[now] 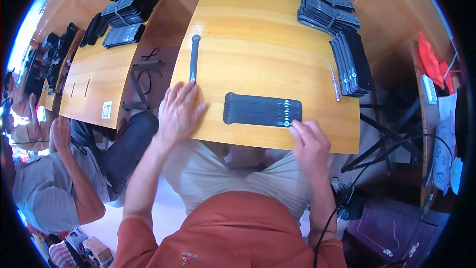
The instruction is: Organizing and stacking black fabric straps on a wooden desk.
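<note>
A single dark strap [195,57] with a rounded far end lies lengthwise on the left of the wooden table. My left hand [181,111] rests flat at its near end, fingers stretched out and touching it. Close to the table's front edge, several dark straps [258,109] lie side by side in an overlapping row, white marks lined up at their right ends. My right hand [311,144] has thumb and forefinger pinched together at the row's lower right corner, on the nearest strap. Its other fingers are curled in.
Bundled dark straps [327,10] and a fanned stack [351,64] occupy the table's [248,15] right side, near a slim screwdriver-like tool [335,83]. At left, a person [59,178] sits by another table [96,79] bearing more bundles [124,10]. A black cable [342,203] hangs at right.
</note>
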Tool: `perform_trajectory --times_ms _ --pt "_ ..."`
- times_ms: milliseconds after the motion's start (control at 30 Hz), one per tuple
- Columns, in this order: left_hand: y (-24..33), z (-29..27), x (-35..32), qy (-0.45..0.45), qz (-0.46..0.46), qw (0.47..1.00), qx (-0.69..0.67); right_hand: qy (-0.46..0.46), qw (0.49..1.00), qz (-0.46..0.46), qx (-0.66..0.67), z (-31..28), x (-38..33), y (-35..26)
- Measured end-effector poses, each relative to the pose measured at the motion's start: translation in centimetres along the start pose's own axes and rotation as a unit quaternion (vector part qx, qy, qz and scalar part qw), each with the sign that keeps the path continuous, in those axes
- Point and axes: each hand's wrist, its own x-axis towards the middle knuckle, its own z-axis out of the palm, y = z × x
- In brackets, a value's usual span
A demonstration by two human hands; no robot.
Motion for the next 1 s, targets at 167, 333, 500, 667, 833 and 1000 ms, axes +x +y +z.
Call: perform_trajectory --times_ms 167,333,500,667,833,1000 --pt "4.9 -2.1 -5.7 0.012 -0.083 0.988 -0.128 -0.054 0.976 -0.184 0.107 3.3 0.4 -7.6" --pt "6.3 -1.2 -9.2 0.206 -0.31 0.808 -0.456 -0.093 0.949 -0.286 0.091 9.2 1.2 -12.5" --pt "6.7 0.1 -11.2 0.223 -0.426 0.656 -0.581 -0.092 0.931 -0.353 -0.032 13.5 0.2 -12.2" --pt "9.0 -0.7 -10.7 0.116 -0.458 0.513 -0.717 -0.061 0.926 -0.371 0.033 11.7 -1.9 -10.6" --pt "9.1 -0.6 -11.3 0.056 -0.44 0.472 -0.762 -0.032 0.894 -0.407 0.185 6.3 -3.5 -8.7" --pt "10.4 -2.9 -9.4 0.046 -0.327 0.449 -0.83 -0.034 0.889 -0.392 0.235 3.0 -4.4 -7.0"
